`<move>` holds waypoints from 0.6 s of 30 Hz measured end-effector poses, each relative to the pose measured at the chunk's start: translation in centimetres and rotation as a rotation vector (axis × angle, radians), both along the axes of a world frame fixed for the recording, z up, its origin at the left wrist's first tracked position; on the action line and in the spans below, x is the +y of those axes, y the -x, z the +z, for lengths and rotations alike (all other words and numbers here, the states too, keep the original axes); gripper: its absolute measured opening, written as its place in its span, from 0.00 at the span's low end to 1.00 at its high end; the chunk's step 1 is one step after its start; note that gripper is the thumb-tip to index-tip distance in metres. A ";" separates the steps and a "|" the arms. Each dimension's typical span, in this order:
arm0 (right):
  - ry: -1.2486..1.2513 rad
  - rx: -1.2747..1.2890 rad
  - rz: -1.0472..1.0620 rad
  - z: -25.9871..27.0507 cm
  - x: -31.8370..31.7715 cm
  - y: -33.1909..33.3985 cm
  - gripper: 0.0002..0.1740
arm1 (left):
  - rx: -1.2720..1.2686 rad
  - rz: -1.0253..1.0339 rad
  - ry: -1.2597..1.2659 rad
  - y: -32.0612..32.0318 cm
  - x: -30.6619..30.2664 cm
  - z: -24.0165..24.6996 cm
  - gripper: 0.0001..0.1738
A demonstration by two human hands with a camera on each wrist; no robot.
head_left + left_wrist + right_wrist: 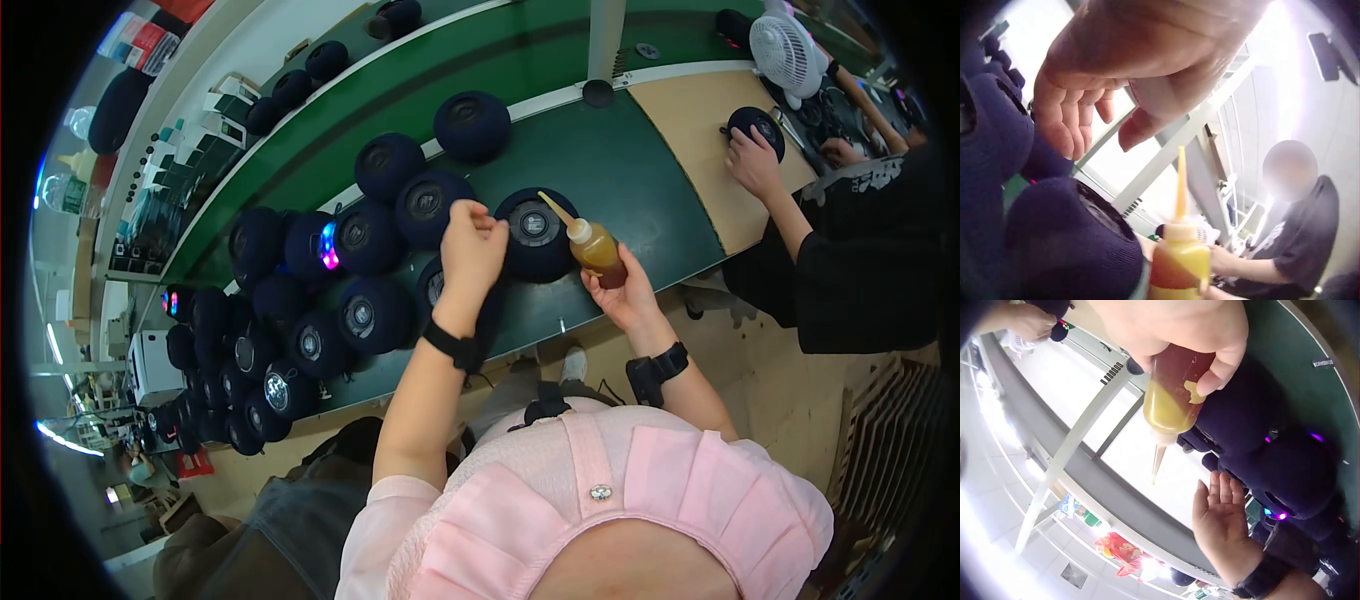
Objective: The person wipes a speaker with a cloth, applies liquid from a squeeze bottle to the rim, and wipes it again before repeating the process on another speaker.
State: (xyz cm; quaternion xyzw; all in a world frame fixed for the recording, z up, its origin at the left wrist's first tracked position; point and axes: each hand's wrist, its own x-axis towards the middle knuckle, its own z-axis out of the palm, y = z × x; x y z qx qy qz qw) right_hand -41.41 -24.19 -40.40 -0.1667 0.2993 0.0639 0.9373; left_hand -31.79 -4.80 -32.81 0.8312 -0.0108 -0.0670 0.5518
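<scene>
My right hand (pixel 625 293) grips a squeeze bottle (pixel 598 252) of amber liquid, its fingers and thumb around the body. The bottle's long thin nozzle (pixel 556 206) slants over a dark-blue, fabric-covered round unit (pixel 518 263), which looks like a speaker with its round face up. On the other side of that unit, my left hand (pixel 473 252) is raised with loosely bent fingers and holds nothing. In the left wrist view the thumb and fingers of the left hand (pixel 1141 69) stand apart, with the bottle (pixel 1179 265) beyond them.
Many similar dark-blue round units (pixel 375 315) crowd the green table (pixel 640 180) to the left, some with coloured lights. A metal post (pixel 605 45) rises at the back. On the right, another person handles a round unit (pixel 757 130) over a brown board (pixel 690 130), near a white fan (pixel 783 55).
</scene>
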 end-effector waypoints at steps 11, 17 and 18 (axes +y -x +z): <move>-0.127 -0.157 0.208 2.1 0.0 -0.4 0.32 | 0.093 0.432 -0.024 2.7 -5.6 -5.9 0.32; -0.115 -0.187 0.228 1.9 -1.6 1.8 0.33 | 0.035 0.413 -0.164 -0.5 -5.0 -4.3 0.29; -0.030 -0.174 0.190 2.3 -1.7 2.2 0.33 | -0.004 0.378 -0.256 -1.2 -4.5 -4.5 0.26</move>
